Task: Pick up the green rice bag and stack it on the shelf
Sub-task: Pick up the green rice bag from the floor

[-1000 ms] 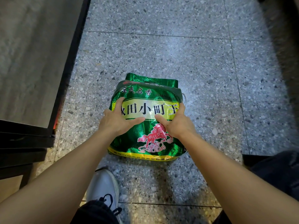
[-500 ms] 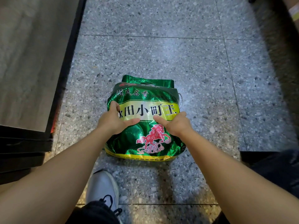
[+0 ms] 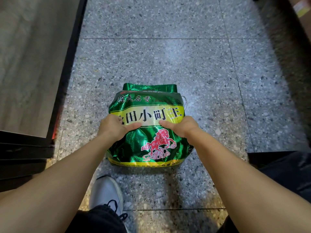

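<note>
The green rice bag (image 3: 148, 126) sits on the speckled terrazzo floor (image 3: 168, 64), just beyond a grey shoe (image 3: 106, 192). Both hands clasp its flanks: the left hand (image 3: 114, 126) and the right hand (image 3: 180, 127) curl around the sides, thumbs pressed on its yellow band. This looks like the grasping step; next comes a firm two-handed lift toward the shelf (image 3: 30, 64) left of the bag. The sack is glossy woven plastic, crinkled, plump and rounded. The shelf board is flat and matte, with a dark edge.
</note>
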`<state>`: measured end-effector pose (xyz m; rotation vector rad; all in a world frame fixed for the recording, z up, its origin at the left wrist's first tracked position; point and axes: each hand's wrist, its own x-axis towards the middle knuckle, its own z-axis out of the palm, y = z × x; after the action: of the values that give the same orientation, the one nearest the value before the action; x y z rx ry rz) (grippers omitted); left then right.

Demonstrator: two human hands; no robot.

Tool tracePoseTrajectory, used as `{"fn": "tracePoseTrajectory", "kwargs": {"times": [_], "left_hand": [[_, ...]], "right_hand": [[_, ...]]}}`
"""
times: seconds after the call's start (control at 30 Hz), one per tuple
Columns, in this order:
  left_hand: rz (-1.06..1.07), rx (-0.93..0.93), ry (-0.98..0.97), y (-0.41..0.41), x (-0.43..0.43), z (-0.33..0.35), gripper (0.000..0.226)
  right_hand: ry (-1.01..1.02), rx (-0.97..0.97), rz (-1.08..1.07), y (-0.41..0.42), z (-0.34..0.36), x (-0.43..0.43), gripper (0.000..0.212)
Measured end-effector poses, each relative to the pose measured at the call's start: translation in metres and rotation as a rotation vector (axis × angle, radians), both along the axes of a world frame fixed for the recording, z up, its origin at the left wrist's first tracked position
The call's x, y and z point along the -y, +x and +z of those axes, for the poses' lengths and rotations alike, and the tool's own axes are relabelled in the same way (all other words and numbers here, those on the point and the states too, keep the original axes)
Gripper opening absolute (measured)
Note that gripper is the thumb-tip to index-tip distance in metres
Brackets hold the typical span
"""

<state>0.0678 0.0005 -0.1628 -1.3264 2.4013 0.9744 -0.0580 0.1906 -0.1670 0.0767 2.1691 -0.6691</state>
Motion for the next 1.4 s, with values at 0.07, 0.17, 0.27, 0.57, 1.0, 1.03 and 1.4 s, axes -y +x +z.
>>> {"fn": "tracePoseTrajectory", "kwargs": {"times": [0.07, 0.17, 0.27, 0.57, 1.0, 1.03, 1.4], "left_hand": [[0.017, -0.004, -0.002, 0.0, -0.001, 0.005, 0.067], [0.033, -0.015, -0.002, -0.002, -0.003, 0.012, 0.069], [0.074, -0.053, -0.017, -0.004, -0.006, 0.019, 0.069], [0.172, -0.209, 0.003, 0.0, -0.019, 0.028, 0.072], [0.242, -0.569, -0.261, -0.006, -0.017, 0.059, 0.061], [0.253, -0.58, -0.263, -0.006, -0.016, 0.063, 0.061], [0.018, -0.936, -0.383, -0.025, -0.009, 0.158, 0.064]], "right_hand": [[-0.026, 0.006, -0.036, 0.0, 0.005, -0.001, 0.085], [-0.047, 0.003, -0.074, -0.001, 0.01, -0.002, 0.078], [-0.095, -0.001, -0.146, -0.004, 0.012, -0.003, 0.088], [-0.336, 0.011, -0.275, -0.011, 0.023, -0.019, 0.077], [-0.545, -0.218, -0.428, -0.024, 0.053, -0.012, 0.044], [-0.555, -0.235, -0.418, -0.026, 0.058, -0.012, 0.043], [-0.605, -0.503, -0.374, -0.04, 0.137, -0.019, 0.062]]}}
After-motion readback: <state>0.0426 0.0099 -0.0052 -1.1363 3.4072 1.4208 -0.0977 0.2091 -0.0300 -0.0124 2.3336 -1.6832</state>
